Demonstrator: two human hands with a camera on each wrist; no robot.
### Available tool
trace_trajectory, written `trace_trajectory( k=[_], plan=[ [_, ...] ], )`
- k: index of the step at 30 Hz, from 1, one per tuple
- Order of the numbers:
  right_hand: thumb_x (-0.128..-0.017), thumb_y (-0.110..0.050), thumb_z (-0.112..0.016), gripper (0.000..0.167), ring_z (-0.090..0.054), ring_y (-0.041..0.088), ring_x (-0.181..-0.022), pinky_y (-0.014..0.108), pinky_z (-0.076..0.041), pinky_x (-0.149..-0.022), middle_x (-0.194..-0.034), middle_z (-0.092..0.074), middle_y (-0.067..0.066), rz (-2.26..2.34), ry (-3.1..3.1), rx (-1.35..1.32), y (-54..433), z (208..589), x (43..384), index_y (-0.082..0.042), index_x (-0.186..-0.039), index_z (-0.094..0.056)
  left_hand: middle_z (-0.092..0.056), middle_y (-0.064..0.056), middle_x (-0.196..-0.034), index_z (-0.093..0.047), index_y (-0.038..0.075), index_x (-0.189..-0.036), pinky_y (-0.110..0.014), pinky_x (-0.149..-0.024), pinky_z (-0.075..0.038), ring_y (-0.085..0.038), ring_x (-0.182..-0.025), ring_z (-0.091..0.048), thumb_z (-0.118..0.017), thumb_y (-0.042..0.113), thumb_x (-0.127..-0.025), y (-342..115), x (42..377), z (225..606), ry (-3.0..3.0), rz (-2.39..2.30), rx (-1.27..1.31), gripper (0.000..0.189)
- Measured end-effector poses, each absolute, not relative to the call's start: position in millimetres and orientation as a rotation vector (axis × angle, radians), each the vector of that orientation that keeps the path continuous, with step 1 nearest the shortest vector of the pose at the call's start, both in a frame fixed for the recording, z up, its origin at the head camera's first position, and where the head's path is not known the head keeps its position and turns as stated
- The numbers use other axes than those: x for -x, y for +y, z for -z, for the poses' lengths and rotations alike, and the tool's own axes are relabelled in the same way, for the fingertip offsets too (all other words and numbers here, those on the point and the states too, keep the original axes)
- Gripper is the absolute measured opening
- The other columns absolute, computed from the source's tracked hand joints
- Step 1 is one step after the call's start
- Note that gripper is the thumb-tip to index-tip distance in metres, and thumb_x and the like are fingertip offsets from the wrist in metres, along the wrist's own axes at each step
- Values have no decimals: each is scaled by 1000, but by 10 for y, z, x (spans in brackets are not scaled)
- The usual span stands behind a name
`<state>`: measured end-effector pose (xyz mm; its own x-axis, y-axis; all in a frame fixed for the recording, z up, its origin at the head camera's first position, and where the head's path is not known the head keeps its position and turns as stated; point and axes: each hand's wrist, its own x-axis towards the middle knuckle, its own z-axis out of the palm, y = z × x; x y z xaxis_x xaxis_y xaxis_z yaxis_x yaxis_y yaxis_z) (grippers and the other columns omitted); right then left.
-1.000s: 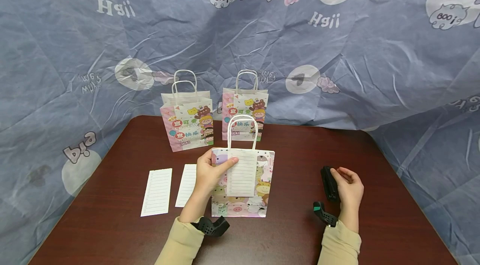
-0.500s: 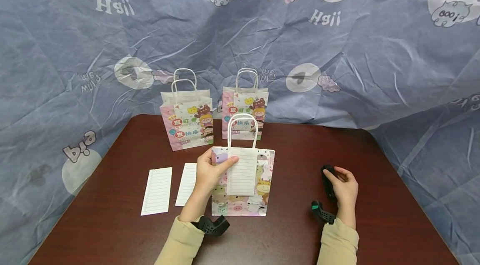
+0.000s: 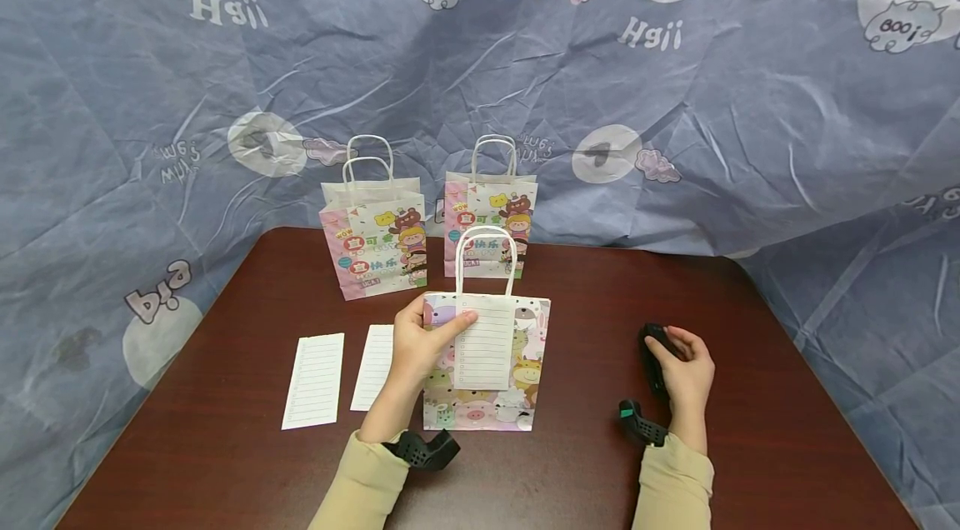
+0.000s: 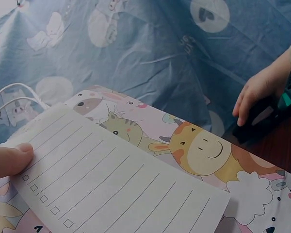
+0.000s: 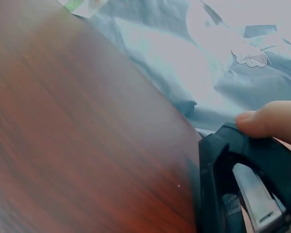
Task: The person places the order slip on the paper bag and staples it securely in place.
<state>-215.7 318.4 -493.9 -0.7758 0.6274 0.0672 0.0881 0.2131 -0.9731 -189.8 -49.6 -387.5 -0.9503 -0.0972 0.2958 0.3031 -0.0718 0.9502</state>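
Note:
My left hand [image 3: 420, 347] pinches a white lined checklist sheet [image 3: 483, 355] against the front of a paper gift bag [image 3: 528, 397] printed with cartoon animals. The thumb lies over the sheet's upper left edge; the other fingers are hidden behind the bag. White twisted handles [image 3: 486, 234] rise above it. In the left wrist view the sheet [image 4: 131, 179] slants across the animal print. To the right, my right hand [image 3: 686, 363] grips a black stapler [image 3: 651, 359], thumb on its top. The right wrist view shows the stapler [image 5: 252, 170] close up, with metal inside its frame.
Two pink and white gift bags, one at the left [image 3: 375, 247] and one at the right [image 3: 491, 197], stand at the back of the brown table [image 3: 600, 463]. Two more lined sheets lie left of my left hand, one farther out [image 3: 313, 380] and one nearer [image 3: 372, 367]. A patterned blue cloth [image 3: 720, 138] hangs behind.
My right hand has shifted slightly left and its thumb has come over the stapler, which has moved a little up and left. My left hand, the sheet and the bag stay in place.

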Motion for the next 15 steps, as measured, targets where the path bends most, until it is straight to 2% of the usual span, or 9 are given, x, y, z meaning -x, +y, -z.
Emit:
trace_trajectory(
  k=[5, 10, 15],
  plan=[
    [-79, -15, -76, 43, -53, 7, -105, 13, -40, -77, -112, -64, -5, -1635, -1962, 601, 3144, 4922, 2174, -7, -117, -58, -66, -11, -73, -63, -7, -88, -25, -51, -50, -9, -57, -60, -78, 1, -73, -494, 1897, 3865, -1935, 2101, 222, 22],
    [-78, -9, -76, 42, -54, 10, -107, 10, -42, -75, -114, -62, -3, -1762, -1864, 573, 3104, 4885, 2184, -7, -116, -57, -66, -9, -72, -63, -7, -88, -25, -51, -49, -8, -57, -60, -78, 1, -73, -495, 1895, 3862, -1938, 2102, 210, 22],
    [-78, -13, -77, 46, -51, 8, -103, 12, -43, -73, -111, -57, -7, -1890, -1808, 583, 3072, 4820, 2194, -11, -119, -55, -65, -7, -71, -63, -8, -87, -24, -51, -49, -7, -56, -59, -78, 0, -73, -494, 1891, 3861, -1935, 2106, 207, 22]
  ],
)
